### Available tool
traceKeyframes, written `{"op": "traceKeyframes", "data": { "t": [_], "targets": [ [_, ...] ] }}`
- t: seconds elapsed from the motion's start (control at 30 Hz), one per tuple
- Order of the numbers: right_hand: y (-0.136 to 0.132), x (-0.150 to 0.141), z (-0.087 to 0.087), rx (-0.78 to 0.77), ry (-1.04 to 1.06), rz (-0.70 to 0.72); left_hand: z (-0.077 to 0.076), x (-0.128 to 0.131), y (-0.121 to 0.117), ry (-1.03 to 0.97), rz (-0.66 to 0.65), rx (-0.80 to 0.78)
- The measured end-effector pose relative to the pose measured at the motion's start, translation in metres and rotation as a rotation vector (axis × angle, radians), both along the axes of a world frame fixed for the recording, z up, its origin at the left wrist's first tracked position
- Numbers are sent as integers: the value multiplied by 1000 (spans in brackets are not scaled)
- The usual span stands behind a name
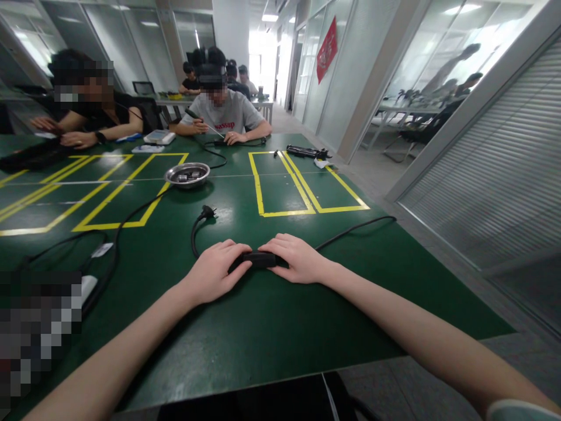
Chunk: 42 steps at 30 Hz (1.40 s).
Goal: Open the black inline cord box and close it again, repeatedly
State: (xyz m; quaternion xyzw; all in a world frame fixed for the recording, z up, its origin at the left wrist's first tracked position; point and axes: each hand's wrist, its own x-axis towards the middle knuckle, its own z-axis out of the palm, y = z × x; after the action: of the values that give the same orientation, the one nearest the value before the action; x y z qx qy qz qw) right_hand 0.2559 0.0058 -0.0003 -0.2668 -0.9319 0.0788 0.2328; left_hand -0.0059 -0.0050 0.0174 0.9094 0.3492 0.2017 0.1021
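Note:
Both my hands grip a small black power adapter point(262, 259) low over the green table point(272, 316). My left hand point(220, 264) closes round its left end, thumb toward me and fingers on the far side. At the right end, my right hand point(297, 258) pinches it the same way. A black cord curves from behind my left hand up to a plug with metal prongs point(208, 213), which lies on the table. Another black cable point(355, 229) runs out beyond my right hand toward the right table edge. The undersides of the adapter are hidden.
A metal bowl point(187, 175) holds small metal parts. Yellow tape point(287, 214) marks rectangles on the table. A folded black tripod-like item point(308, 152) lies at the far right. Across the table, a person in grey point(228, 111) handles a tool; another person point(109, 114) sits left.

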Motion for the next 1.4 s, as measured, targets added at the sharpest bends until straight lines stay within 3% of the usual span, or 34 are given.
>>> {"op": "traceKeyframes", "data": {
  "t": [0.23,0.57,0.77,1.0,1.1,1.23,1.4],
  "targets": [
    [-2,0,4,56,-45,-11,-5,3,-1,36,-52,143],
    [-6,-2,4,189,45,22,-5,7,-4,-9,-62,187],
    [-4,-3,0,181,99,40,-8,8,-4,-21,-46,223],
    [-10,-8,4,539,19,164,-4,20,-17,-16,74,-89],
    [-13,-11,7,604,48,142,-2,22,-20,38,140,-142],
    [-13,-12,9,434,39,89,-2,20,-18,37,139,-13],
    [-14,-10,9,29,33,-37,-4,17,-13,77,87,195]
  ]
}}
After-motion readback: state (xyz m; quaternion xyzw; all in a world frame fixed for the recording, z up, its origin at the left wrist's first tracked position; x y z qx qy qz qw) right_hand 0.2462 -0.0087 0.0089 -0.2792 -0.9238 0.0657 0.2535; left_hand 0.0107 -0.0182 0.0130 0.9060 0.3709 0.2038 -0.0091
